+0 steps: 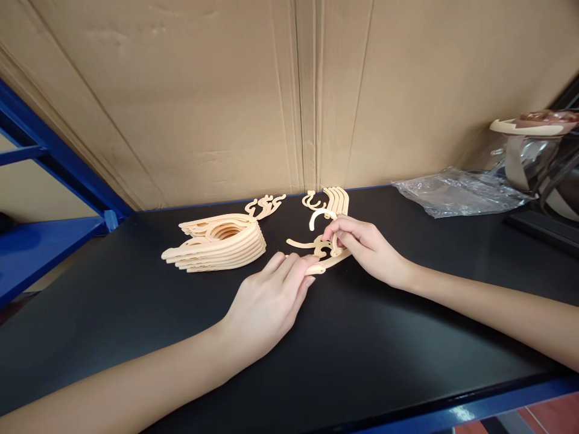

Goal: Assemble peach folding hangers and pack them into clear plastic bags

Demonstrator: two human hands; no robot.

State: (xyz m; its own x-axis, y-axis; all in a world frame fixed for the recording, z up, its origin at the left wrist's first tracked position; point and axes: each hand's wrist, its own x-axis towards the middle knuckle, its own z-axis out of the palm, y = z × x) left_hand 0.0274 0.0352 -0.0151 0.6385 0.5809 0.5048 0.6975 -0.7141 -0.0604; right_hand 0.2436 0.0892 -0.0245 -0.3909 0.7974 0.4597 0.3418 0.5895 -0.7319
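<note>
Cream plastic pieces of folding clothes hangers lie on the black tabletop [289, 374]. My left hand [271, 295] is closed on one end of a cream hanger body [337, 260], pressing it low over the table. Between the bent fingers of my right hand [368, 247] is a curved hanger hook [320, 213], its open end pointing left above the body. My fingers partly cover where hook and body come together, so I cannot tell whether they are joined. Left of my hands sits a neat stack of hangers [226, 250].
Loose hooks [266, 206] lie behind the stack. More hooks [311, 199] and several nested hanger arms [338, 199] are at the back. A clear plastic bag [456, 193] lies back right, beside a brown and cream object [534, 126]. Cardboard [181, 108] walls the rear; blue framing [104, 223] stands left.
</note>
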